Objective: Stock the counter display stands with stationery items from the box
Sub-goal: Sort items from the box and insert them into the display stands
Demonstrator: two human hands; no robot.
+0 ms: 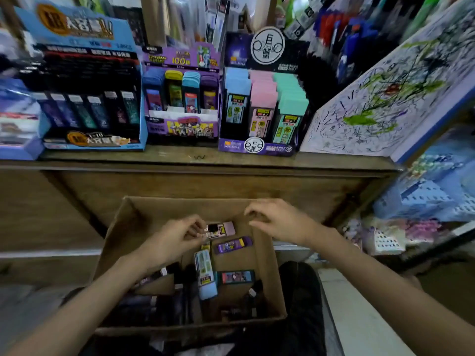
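Observation:
A cardboard box [120,227] sits below the counter with several small lead cases loose inside, among them a purple one [233,244], a light blue one [205,272] and a teal one [237,276]. My left hand [177,233] pinches a pink-capped lead case [221,229] over the box's far end. Above the box's far right corner my right hand [273,222] hovers with loosely curled fingers and holds nothing. On the counter stand three display stands: a blue one [84,98] with dark cases, a purple one [181,104], and a stand [259,111] with blue, pink and mint cases.
The wooden counter edge [200,160] runs across above the box. A scribbled white pad [385,98] leans at the right. Blue and white plastic baskets [424,201] sit on shelves at the right. More packaged goods hang behind the stands.

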